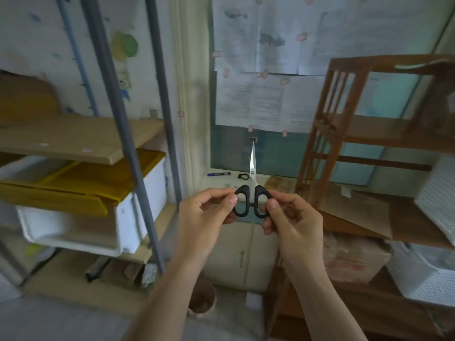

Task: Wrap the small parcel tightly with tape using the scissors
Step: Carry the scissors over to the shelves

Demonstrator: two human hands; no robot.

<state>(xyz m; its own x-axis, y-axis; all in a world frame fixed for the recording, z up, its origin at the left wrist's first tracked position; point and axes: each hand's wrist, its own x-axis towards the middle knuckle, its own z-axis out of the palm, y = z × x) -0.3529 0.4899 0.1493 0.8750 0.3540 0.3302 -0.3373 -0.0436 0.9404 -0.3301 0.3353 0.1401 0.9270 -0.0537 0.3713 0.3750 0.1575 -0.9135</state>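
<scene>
The person is holding a pair of black-handled scissors [251, 190] up in the air in front of the chest, between both hands, with the closed blades pointing straight upward and the two handle loops at the bottom. The left hand [204, 217] is pinching the left loop, its fingers [232, 199] curling onto the outer rim of the plastic. The right hand [293, 222] is gripping the right loop in the same way, thumb lying against the outer edge and the other fingers folding in behind. Beyond the scissors, a blue pen [218, 174] and a small black ring [243, 176] are lying near each other on a pale bench [229, 185], beneath printed sheets [261, 99] pinned to the wall. On the left, a white bin [138, 217] carrying yellow material is sitting on a shelf unit, and on the right a brown wooden rack [327, 134] is standing beside white lattice baskets [433, 274].
</scene>
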